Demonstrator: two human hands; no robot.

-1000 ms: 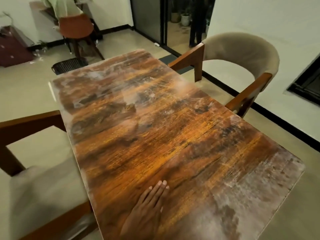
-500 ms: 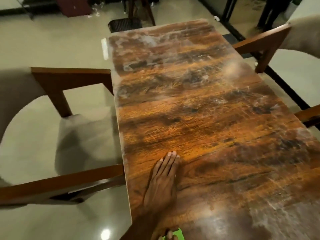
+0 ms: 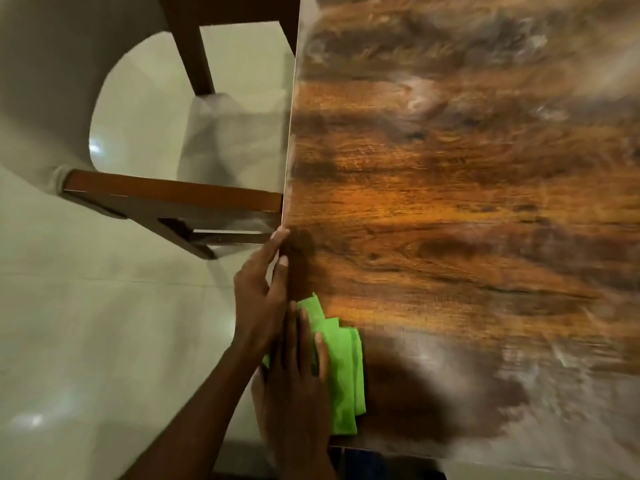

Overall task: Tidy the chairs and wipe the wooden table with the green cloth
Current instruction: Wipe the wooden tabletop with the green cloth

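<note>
Both the left hand (image 3: pixel 258 299) and the right hand (image 3: pixel 298 379) are bare, without rings. The left forearm (image 3: pixel 194 410) shows no sleeve.

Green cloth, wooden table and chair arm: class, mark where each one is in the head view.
green cloth (image 3: pixel 343 362), head view, middle of the folded layers.
wooden table (image 3: pixel 450 209), head view, bare top.
chair arm (image 3: pixel 173 194), head view, top of the nearer wooden rail.

Chair (image 3: pixel 166 199) tight against table (image 3: pixel 467 202) edge
</note>
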